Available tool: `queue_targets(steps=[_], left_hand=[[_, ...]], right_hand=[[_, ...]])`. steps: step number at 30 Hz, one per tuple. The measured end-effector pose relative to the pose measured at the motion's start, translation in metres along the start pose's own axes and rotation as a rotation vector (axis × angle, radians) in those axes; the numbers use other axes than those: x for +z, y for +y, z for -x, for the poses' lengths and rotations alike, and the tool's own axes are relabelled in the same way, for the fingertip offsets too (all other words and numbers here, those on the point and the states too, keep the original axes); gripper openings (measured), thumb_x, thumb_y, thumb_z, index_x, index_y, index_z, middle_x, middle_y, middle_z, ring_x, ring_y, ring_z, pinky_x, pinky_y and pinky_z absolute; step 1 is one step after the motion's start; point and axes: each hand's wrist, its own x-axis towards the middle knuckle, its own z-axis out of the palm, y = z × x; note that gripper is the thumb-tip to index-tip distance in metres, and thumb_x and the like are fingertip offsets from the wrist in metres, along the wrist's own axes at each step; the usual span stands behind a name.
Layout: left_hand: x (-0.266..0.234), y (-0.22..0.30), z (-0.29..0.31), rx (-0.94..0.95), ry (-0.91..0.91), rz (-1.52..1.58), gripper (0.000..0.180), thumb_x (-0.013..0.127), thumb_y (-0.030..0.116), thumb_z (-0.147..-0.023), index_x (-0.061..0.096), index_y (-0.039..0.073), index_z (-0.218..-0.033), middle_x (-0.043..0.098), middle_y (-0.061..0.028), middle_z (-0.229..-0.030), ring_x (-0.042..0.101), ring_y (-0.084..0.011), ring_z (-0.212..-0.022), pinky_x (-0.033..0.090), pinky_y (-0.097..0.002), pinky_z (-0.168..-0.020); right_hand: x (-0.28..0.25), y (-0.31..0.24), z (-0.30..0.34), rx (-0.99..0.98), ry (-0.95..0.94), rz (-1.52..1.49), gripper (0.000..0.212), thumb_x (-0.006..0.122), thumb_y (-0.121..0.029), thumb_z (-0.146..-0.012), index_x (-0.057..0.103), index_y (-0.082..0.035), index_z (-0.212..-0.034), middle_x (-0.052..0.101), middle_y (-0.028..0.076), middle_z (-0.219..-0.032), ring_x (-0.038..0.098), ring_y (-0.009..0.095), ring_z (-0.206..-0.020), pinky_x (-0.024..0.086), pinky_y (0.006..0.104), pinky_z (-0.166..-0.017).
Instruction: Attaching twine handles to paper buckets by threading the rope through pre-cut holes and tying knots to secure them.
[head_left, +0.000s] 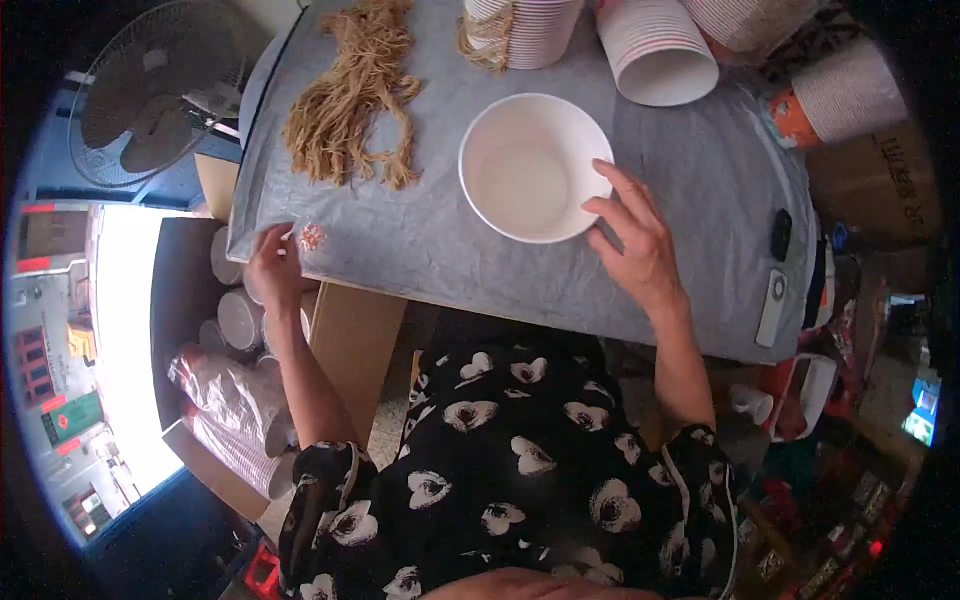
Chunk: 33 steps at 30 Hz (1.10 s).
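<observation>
A white paper bucket [535, 165] stands on the grey-covered table, its open mouth facing up. At its right rim is my right hand [638, 240], with fingertips over the inside of the wall and the thumb outside. My left hand [273, 265] is at the table's left front edge, its fingers bent together in a pinch. Whatever lies between those fingertips is too small to make out. Right beside them sits a little heap of red and white bits [312, 236]. A bundle of tan twine [360, 105] lies farther back on the left.
Stacked paper buckets [665, 75] lie and stand along the table's back. A remote control [771, 308] and a black object [781, 235] are at the right edge. Below left, a cardboard box [350, 350] holds several wrapped bucket stacks [235, 400]. A fan [160, 90] stands back left.
</observation>
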Motion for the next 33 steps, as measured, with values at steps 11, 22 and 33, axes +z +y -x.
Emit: queue_targets(steps=[11,22,33], left_hand=[[0.056,0.132,-0.044,0.045,-0.163,0.464,0.013,0.071,0.008,-0.087,0.073,0.003,-0.099,0.072,-0.0128,-0.091,0.071,-0.0229,-0.073,0.055,-0.0317,-0.064],[0.143,0.142,-0.126,0.026,-0.11,0.144,0.016,0.068,0.016,-0.084,0.072,0.002,-0.091,0.065,-0.0204,-0.094,0.065,-0.0397,-0.089,0.052,-0.0479,-0.08],[0.148,0.125,-0.111,0.121,-0.108,0.141,0.016,0.065,0.016,-0.086,0.063,0.002,-0.093,0.062,-0.0209,-0.093,0.063,-0.0415,-0.087,0.051,-0.0493,-0.074]], right_hand=[[0.032,0.056,0.033,0.492,0.317,-0.308,0.045,0.059,-0.002,-0.094,0.051,-0.003,-0.138,0.058,0.016,-0.134,0.059,0.026,-0.12,0.049,0.0391,-0.099],[0.108,-0.001,0.069,0.199,0.0,-0.267,0.018,0.069,-0.015,-0.088,0.071,-0.007,-0.103,0.071,0.016,-0.085,0.068,0.035,-0.074,0.053,0.0422,-0.063],[0.126,0.019,0.062,0.267,0.163,-0.206,0.029,0.07,-0.012,-0.089,0.067,-0.004,-0.116,0.063,0.009,-0.066,0.064,0.023,-0.056,0.049,0.0367,-0.053]])
